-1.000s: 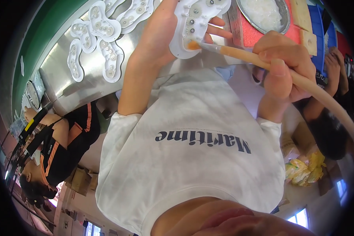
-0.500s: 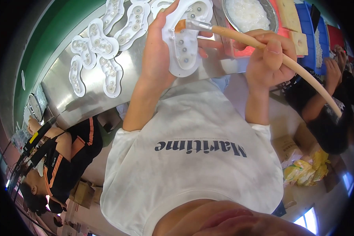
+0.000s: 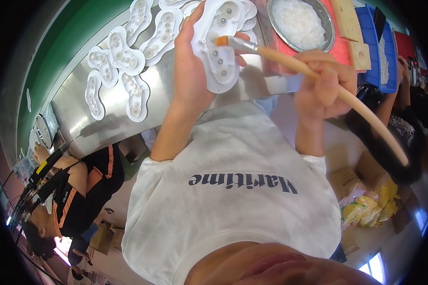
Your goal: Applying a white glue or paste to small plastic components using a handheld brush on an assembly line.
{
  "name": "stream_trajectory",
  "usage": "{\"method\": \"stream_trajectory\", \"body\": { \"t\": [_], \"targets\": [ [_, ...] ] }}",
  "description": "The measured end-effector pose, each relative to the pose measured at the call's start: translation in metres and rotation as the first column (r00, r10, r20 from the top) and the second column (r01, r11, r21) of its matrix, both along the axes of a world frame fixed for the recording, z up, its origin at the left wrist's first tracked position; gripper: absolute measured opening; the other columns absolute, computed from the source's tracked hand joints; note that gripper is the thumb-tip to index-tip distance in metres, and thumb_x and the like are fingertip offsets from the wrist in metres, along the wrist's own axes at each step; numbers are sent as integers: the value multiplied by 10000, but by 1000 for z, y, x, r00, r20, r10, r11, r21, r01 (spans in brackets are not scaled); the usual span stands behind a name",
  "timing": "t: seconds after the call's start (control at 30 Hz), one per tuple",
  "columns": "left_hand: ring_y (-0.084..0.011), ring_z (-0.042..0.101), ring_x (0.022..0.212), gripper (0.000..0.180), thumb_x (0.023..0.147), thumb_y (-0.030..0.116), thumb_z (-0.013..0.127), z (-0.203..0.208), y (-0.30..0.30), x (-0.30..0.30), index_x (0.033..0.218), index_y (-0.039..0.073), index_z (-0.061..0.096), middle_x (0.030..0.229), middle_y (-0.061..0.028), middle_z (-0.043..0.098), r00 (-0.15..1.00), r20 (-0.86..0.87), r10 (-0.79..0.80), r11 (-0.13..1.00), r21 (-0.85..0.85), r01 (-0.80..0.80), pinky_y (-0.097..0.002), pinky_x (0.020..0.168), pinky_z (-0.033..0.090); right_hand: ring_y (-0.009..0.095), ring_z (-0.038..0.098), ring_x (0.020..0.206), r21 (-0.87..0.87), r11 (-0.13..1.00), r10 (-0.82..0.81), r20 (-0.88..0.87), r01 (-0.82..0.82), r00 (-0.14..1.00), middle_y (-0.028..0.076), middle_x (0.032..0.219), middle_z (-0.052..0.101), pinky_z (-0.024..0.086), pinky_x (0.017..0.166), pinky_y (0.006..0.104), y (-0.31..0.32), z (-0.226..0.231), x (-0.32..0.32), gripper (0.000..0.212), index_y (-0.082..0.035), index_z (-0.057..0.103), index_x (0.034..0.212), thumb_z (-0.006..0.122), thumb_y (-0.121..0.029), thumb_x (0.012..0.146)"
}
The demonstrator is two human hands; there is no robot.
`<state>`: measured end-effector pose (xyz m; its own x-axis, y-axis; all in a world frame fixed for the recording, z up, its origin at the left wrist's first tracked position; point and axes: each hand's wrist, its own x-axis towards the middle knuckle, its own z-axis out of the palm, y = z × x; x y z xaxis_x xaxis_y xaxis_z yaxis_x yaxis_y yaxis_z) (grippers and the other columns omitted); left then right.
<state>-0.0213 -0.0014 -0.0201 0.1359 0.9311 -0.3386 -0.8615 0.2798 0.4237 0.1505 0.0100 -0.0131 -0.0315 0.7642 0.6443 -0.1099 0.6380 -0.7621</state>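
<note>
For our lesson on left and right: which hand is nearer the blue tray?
Right: the right hand, holding the brush, is left of the blue tray; the left hand, holding the white case, is farther left.

A shiny metal bench (image 3: 73,97) carries white curved housings (image 3: 125,51) and a red slab (image 3: 342,39).

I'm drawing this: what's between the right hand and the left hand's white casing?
The flat paintbrush: some wooden handle, silver ferrule, then orange bristles, in the head view.
</note>
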Motion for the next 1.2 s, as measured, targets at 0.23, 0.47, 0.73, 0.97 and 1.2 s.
{"method": "stream_trajectory", "body": {
  "t": [0.23,0.47,0.73,0.97,1.2],
  "targets": [
    [-355,660,822,528,965,387,224,7,2,0,1410,109,289,936,-167,599,965,-255,58,997,69,-41,-330,575,521,170,555,503,-19,999,-43,139,46,989,179,671,600,453,451,280,-12,-6,2,160,35,476,860,486,-116,909],
    [-366,661,813,535,968,378,189,-11,21,2,1442,132,219,939,-187,590,943,-330,35,998,64,-15,-346,601,524,210,558,480,-209,949,-233,48,238,971,191,635,578,475,463,315,-13,5,21,233,26,471,797,458,-171,920],
    [-366,662,816,525,962,398,210,-13,27,-3,1382,100,310,952,-191,595,954,-301,9,999,43,5,-357,637,532,161,583,508,-104,748,-587,358,656,726,135,614,598,495,514,251,45,-9,61,229,34,510,790,511,-145,935],
    [-355,659,827,563,948,389,205,-16,23,0,1422,89,258,980,-191,603,953,-303,2,996,81,23,-371,674,530,172,606,515,-144,717,-591,392,682,705,138,617,608,513,496,268,45,-8,61,218,51,534,803,515,-124,931],
    [-345,659,838,579,951,400,204,-18,17,8,1448,103,204,1006,-185,602,936,-348,-46,991,98,86,-371,681,524,236,612,515,-141,710,-686,79,690,723,190,628,594,521,496,299,37,19,74,237,66,508,796,461,-128,923]
  ]
}}
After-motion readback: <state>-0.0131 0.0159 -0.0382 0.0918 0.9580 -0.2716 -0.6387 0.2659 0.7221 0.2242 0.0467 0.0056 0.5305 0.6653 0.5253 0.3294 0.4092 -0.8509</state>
